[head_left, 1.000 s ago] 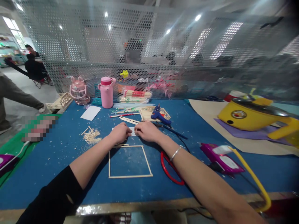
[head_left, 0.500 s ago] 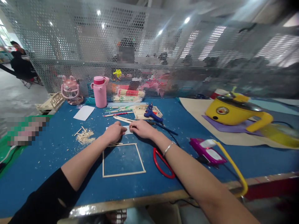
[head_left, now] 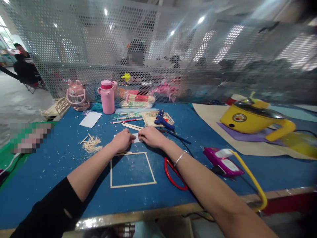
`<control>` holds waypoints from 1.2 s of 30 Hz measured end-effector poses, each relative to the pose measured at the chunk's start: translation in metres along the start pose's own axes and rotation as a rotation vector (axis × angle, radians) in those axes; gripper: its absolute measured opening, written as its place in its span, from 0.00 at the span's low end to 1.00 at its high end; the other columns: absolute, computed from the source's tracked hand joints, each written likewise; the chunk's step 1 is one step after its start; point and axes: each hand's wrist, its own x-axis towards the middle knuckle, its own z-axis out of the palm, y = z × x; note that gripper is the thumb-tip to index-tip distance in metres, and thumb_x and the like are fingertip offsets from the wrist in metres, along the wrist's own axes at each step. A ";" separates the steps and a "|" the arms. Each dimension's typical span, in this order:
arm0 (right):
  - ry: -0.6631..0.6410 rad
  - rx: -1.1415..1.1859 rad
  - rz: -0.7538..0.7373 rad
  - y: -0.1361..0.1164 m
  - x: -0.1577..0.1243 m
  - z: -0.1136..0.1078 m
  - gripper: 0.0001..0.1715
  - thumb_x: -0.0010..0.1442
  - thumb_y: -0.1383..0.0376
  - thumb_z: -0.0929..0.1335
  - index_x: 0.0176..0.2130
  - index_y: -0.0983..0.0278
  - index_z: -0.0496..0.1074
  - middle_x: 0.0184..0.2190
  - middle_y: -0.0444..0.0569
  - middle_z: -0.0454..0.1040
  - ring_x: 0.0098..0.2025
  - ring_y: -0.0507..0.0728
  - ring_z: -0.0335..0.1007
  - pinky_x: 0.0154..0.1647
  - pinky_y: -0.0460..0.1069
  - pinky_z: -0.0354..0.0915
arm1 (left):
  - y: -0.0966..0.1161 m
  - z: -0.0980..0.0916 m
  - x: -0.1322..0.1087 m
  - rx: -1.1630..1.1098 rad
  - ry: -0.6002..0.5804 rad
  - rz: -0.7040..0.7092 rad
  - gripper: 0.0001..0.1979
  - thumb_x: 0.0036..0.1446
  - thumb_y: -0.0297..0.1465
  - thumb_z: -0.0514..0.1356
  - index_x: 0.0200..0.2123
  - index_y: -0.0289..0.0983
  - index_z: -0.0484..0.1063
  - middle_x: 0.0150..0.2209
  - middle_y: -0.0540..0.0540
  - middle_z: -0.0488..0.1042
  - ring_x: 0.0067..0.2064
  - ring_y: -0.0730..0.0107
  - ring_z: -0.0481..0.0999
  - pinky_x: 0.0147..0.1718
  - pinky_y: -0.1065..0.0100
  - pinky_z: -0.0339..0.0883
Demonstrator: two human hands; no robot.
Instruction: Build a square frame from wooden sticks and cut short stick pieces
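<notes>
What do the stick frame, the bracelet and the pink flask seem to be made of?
Frame: probably bare wood, from its pale, matt look. Bracelet: likely polished metal, from its silvery shine. Pink flask: smooth, opaque, evenly coloured; could be plastic or painted metal.

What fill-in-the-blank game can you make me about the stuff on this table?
The frame made of thin sticks has ____ sides. The hand nearer the silver bracelet is the person's ____ hand. The yellow pot stands directly on a ____ sheet. The glue gun is coloured ____.

Missing words: four; right; purple; blue.
</notes>
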 end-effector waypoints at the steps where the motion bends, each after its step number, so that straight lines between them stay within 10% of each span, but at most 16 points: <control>1: 0.007 0.003 0.003 0.000 0.000 0.000 0.11 0.56 0.69 0.63 0.32 0.65 0.75 0.31 0.51 0.77 0.36 0.55 0.70 0.37 0.46 0.55 | 0.000 0.000 0.000 -0.001 -0.001 -0.003 0.13 0.56 0.31 0.53 0.41 0.43 0.75 0.35 0.45 0.65 0.35 0.67 0.71 0.35 0.70 0.62; 22: 0.194 0.708 0.086 0.004 0.002 0.007 0.13 0.56 0.63 0.62 0.36 0.68 0.71 0.28 0.47 0.74 0.30 0.51 0.67 0.32 0.46 0.62 | -0.006 -0.011 -0.008 -0.399 0.207 -0.095 0.12 0.53 0.30 0.55 0.38 0.37 0.76 0.35 0.46 0.74 0.37 0.67 0.71 0.39 0.70 0.62; 36: 0.240 1.134 0.025 -0.003 0.000 0.007 0.20 0.48 0.51 0.68 0.30 0.65 0.70 0.26 0.45 0.72 0.30 0.52 0.67 0.35 0.48 0.63 | 0.011 -0.013 -0.018 -1.122 0.108 -0.127 0.30 0.42 0.55 0.58 0.33 0.32 0.74 0.26 0.48 0.71 0.24 0.78 0.64 0.23 0.75 0.59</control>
